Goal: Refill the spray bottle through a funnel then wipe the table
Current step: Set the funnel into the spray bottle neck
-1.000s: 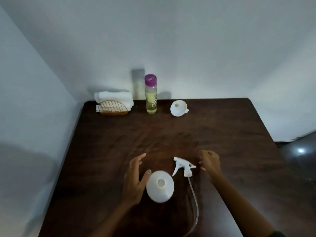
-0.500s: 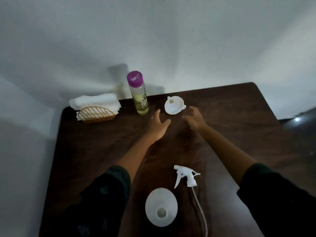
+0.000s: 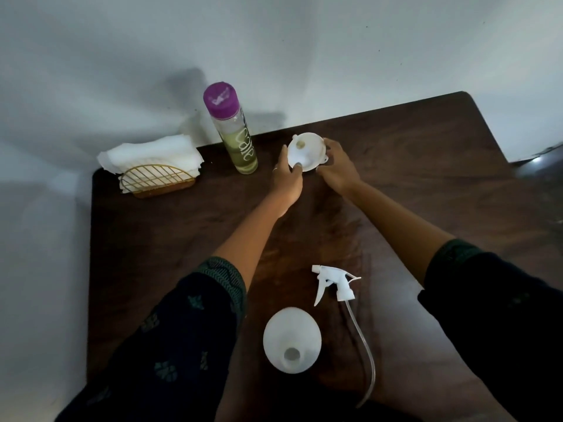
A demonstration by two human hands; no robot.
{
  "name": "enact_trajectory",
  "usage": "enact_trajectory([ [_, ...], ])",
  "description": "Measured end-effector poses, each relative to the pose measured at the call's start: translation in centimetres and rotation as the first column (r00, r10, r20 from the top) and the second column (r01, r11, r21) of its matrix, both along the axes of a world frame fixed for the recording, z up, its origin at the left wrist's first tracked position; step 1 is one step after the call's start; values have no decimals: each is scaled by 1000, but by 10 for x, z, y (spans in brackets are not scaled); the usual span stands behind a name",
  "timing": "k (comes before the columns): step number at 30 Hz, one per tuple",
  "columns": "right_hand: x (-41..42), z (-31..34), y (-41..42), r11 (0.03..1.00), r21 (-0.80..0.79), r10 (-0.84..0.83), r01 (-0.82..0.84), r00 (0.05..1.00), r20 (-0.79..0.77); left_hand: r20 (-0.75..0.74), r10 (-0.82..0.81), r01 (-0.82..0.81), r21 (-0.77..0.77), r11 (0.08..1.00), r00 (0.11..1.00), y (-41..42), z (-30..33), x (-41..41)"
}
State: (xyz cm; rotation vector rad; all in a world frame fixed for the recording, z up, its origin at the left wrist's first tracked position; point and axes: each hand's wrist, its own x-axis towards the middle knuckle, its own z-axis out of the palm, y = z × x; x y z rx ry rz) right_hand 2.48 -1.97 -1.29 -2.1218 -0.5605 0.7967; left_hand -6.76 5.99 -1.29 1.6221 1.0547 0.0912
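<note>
A white funnel [image 3: 308, 150] sits at the far side of the dark wooden table [image 3: 170, 226]. My left hand [image 3: 287, 175] grips its left rim, thumb on the front edge. My right hand [image 3: 335, 168] holds its right rim, fingers curled round it. The open white spray bottle [image 3: 292, 336] stands near the front edge, mouth facing up. Its detached white trigger head [image 3: 334, 284] with a clear tube lies just to its right. A clear refill bottle [image 3: 236, 138] with a purple cap and yellowish liquid stands left of the funnel.
A gold wire holder [image 3: 157, 179] with white napkins [image 3: 150, 153] stands at the far left corner. A pale wall runs behind and along the left of the table. A dark shiny object [image 3: 539, 166] shows at the right edge.
Both hands have reached further across the table and taken hold of the funnel's rim. The spray bottle and trigger head have stayed where they were.
</note>
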Motion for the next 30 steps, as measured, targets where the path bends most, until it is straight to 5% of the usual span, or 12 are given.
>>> enact_trajectory([
  [16,-126,84,-88,905,424,-24,-22,994,103,210,97,-113,65,991,973,-93,95,-159],
  [30,-193,124,-154,881,452,-22,-141,941,337,328,188,-221,67,973,926,-178,127,-262],
])
